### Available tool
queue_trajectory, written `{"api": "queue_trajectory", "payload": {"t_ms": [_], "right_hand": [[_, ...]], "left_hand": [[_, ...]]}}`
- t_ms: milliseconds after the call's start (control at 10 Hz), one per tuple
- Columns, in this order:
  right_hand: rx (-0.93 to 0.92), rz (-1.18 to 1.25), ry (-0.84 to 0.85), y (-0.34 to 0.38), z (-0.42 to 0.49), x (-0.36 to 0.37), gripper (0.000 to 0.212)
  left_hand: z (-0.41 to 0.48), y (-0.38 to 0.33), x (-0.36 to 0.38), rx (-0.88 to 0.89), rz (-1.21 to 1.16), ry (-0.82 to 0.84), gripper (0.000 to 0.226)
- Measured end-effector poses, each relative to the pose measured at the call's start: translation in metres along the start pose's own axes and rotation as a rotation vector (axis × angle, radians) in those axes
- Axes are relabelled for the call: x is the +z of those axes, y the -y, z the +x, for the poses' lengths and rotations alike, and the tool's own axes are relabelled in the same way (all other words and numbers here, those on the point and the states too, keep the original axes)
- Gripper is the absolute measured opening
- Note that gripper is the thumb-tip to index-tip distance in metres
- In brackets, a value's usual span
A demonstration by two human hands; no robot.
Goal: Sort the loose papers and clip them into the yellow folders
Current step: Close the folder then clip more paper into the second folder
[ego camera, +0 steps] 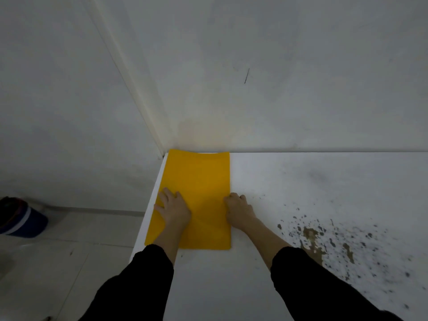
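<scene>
Desk: Folder location, please?

Photographer: One yellow folder, closed, lies flat at the far left corner of a white table. Its far end meets the wall and its long side runs along the table's left edge.

Desk: And the left grip?

Photographer: The left grip rests palm down on the near left part of the cover. Its fingers are straight and spread and clasp nothing.

Desk: The right?

Photographer: The right grip sits on the table at the folder's right edge, thumb side touching it. Its fingers are curled under with the tips hidden, so whether they have hold of the edge cannot be told.

Desk: Anything else in shot?

Photographer: Black sleeves cover both forearms. Dark and brownish stains speckle the table to the right, well apart from the folder. A blue bucket stands on the tiled floor at far left, near the wall.
</scene>
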State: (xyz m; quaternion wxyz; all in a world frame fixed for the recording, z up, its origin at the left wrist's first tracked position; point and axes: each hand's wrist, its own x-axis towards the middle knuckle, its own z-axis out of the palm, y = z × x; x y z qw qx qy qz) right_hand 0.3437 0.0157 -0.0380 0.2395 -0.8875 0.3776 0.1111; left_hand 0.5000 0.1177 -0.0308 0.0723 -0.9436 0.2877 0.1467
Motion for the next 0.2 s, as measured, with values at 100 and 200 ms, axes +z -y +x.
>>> {"api": "queue_trajectory", "payload": {"t_ms": [100,200], "right_hand": [[-0.053,0.062,0.142,-0.024,-0.011,-0.017,0.041],[-0.046,0.146,0.196,-0.049,-0.023,-0.036,0.062]], "left_hand": [[-0.013,-0.032,0.000,0.036,-0.013,0.081,0.042],[-0.028,-0.066,-0.006,0.186,-0.069,0.146,0.024]]}}
